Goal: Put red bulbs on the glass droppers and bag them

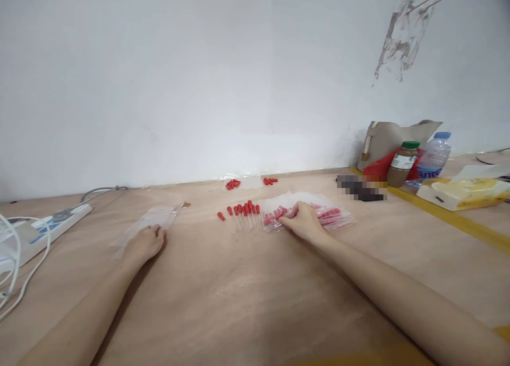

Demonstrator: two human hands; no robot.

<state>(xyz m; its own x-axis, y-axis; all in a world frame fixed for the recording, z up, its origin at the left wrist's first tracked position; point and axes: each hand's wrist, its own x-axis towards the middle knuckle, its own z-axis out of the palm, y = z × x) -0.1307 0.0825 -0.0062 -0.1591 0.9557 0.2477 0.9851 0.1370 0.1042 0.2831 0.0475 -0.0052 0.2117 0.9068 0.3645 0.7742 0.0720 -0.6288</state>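
My left hand (148, 242) lies palm down, fingers slightly bent, on the near edge of some flat clear plastic bags (153, 216). On the right, my right hand (306, 222) has thumb and forefinger closing at a clear zip bag (273, 225) with red-bulbed droppers inside. More filled bags (334, 217) lie beneath and beside that hand. Between my hands, loose glass droppers with red rubber bulbs (247, 209) are spread on the table, their thin tips toward me. Two small groups of red rubber bulbs, left (233, 184) and right (270, 181), sit near the wall.
A white power strip (48, 230) with cables lies at the left. Toward the back right stand a grey bag (398, 135), a green-capped bottle (402, 164), a blue-capped water bottle (436, 156) and a tissue pack (466, 192). A dark blurred object (360, 188) lies nearer.
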